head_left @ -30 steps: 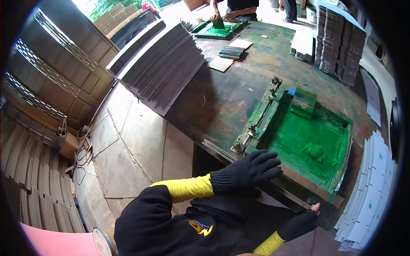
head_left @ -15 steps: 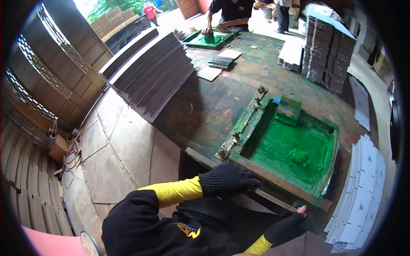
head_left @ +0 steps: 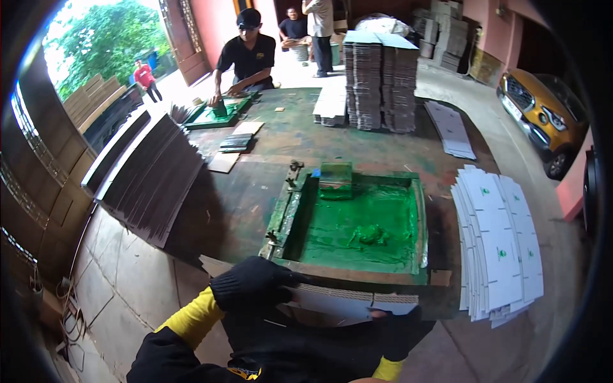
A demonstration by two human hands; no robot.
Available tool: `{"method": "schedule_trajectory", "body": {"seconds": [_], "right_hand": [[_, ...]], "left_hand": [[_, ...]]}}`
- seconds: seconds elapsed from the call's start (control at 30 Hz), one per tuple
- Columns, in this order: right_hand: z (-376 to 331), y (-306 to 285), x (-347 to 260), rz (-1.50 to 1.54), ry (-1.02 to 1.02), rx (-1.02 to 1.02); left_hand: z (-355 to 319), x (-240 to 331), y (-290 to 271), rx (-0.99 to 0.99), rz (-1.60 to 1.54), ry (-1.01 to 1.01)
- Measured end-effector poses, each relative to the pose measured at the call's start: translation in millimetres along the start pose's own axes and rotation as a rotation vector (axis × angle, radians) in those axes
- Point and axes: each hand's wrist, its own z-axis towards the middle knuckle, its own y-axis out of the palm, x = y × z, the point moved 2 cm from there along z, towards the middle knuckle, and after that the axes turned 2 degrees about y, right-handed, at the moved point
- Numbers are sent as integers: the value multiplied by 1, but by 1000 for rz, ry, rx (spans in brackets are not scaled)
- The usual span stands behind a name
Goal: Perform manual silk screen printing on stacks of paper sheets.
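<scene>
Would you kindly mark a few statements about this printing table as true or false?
1. The printing frame is smeared with green ink. True.
2. The left hand is bare. False: it wears a black glove.
3. A fan of printed white sheets lies to the right of the frame. True.
4. The green block sits at the frame's near edge. False: it sits at the far edge.
5. The right hand rests on the ink. False: it is at a cardboard sheet below the frame.

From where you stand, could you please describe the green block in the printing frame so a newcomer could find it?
Start at the big dark worktable, then find the green ink-covered screen frame at its near edge. The squeegee block sits upright against the frame's far side, the only raised green piece standing above the flat ink.
</scene>
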Motion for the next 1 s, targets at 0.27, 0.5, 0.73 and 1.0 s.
{"method": "schedule_trajectory", "body": {"seconds": [0.27,0.5,0.73,1.0], "right_hand": [[12,-31,28,-417,176,-86],[65,-208,65,-207,96,456],[108,-369,-16,-293,197,758],[149,-432,19,-575,161,605]], "left_hand": [[37,32,-23,-143,-50,-157],[78,87,18,618,-133,387],[122,43,125,484,143,169],[127,25,127,436,199,114]]}}
